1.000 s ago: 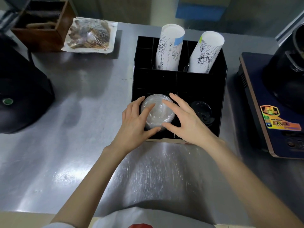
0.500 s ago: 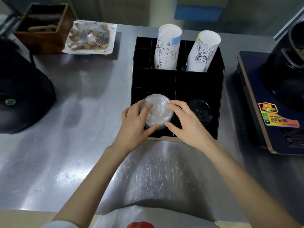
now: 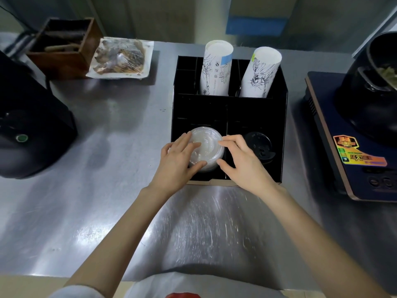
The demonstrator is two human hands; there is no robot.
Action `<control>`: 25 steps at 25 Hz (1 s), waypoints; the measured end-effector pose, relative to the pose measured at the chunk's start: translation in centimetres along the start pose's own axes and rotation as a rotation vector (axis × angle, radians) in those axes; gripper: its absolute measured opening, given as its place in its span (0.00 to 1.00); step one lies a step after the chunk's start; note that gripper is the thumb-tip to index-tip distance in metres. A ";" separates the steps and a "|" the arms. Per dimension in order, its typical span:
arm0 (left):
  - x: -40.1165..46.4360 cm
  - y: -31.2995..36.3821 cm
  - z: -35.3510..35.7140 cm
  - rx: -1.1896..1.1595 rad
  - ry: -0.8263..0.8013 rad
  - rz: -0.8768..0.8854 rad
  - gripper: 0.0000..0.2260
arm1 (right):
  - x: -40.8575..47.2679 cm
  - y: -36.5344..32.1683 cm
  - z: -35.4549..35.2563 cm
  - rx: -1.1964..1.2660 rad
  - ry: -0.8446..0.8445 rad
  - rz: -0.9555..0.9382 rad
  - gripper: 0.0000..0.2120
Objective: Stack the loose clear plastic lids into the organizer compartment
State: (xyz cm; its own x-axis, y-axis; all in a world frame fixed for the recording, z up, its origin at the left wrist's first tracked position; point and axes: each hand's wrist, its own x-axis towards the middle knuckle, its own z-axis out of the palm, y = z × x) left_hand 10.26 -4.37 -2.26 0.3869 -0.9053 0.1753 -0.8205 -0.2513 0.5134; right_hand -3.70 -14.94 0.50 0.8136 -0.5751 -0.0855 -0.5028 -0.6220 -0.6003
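Observation:
A stack of clear plastic lids [image 3: 209, 143] sits in the front left compartment of the black organizer [image 3: 281, 134]. My left hand [image 3: 176, 162] grips the stack from the left, fingers laid over its top and thumb under its near edge. My right hand [image 3: 242, 162] holds the stack's right side with fingertips on the rim and thumb below. The lower lids are hidden behind my fingers and the compartment wall.
Black lids [image 3: 261, 145] fill the front right compartment. Two sleeves of paper cups [image 3: 216, 69] [image 3: 261, 73] stand in the rear compartments. An induction cooker [image 3: 352, 147] with a pot is at right, a black appliance [image 3: 32, 130] at left, a wrapped tray [image 3: 122, 59] and wooden box [image 3: 64, 46] behind.
Both hands stay on the lid stack. The right fingers have curled in from lying over the top to the stack's right rim, and the stack sits slightly further back.

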 end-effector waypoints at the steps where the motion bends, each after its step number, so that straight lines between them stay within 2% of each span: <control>1: 0.0 0.1 0.0 -0.005 -0.002 -0.007 0.19 | -0.1 -0.1 0.0 -0.009 0.007 0.000 0.20; 6: -0.2 0.5 -0.3 0.055 0.022 -0.039 0.20 | -0.4 -0.3 -0.3 -0.008 0.025 0.032 0.19; 10: -0.2 0.5 -0.6 0.058 0.008 -0.064 0.21 | -0.2 -0.1 -0.3 -0.051 -0.028 0.014 0.27; 16: 0.2 0.5 -0.8 0.082 -0.066 -0.043 0.29 | -0.6 -0.5 0.0 -0.061 0.016 0.043 0.23; 25: 1.0 0.8 -2.3 0.141 -0.092 -0.031 0.31 | -0.3 -0.3 -1.8 -0.162 -0.008 0.019 0.27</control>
